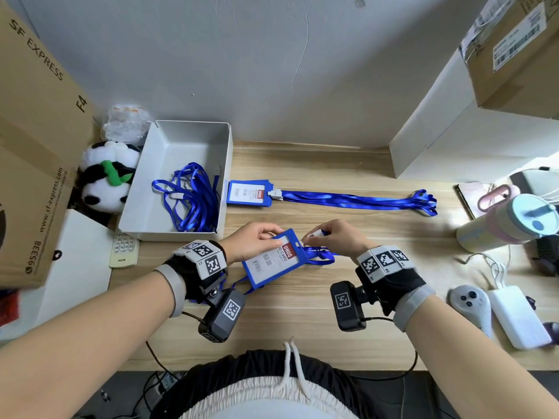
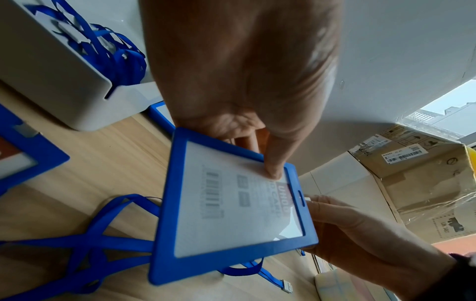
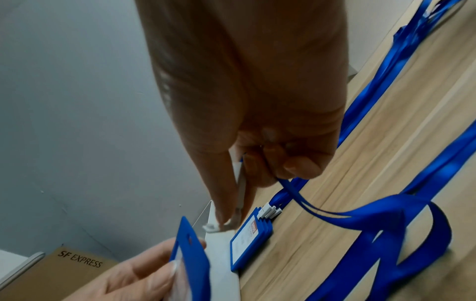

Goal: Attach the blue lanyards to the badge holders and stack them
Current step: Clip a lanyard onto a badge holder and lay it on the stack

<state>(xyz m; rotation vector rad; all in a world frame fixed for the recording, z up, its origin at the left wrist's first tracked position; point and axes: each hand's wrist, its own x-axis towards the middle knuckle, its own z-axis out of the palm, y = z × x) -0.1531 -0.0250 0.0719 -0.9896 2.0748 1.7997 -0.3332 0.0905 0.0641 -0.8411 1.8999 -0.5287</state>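
Note:
My left hand [image 1: 260, 241] grips a blue badge holder [image 1: 273, 261] by its top corner, thumb on its clear face [image 2: 274, 169]. My right hand [image 1: 329, 238] pinches the white clip [image 3: 238, 195] of a blue lanyard [image 1: 320, 257] right at the holder's slot [image 2: 301, 196]. The lanyard's strap loops on the desk under both hands [image 3: 386, 220]. A stack of badge holders [image 1: 249, 192] with lanyards [image 1: 357, 200] attached lies further back. More loose lanyards [image 1: 189, 201] sit in the grey tray [image 1: 193, 137]. Another badge holder [image 2: 23, 150] lies at the left in the left wrist view.
An SF Express carton [image 1: 36, 146], a panda plush [image 1: 106, 176] and a remote [image 1: 124, 247] stand left. A tumbler [image 1: 508, 225], a controller [image 1: 470, 303] and a white power bank [image 1: 517, 316] lie right. A white box [image 1: 453, 140] stands at back right.

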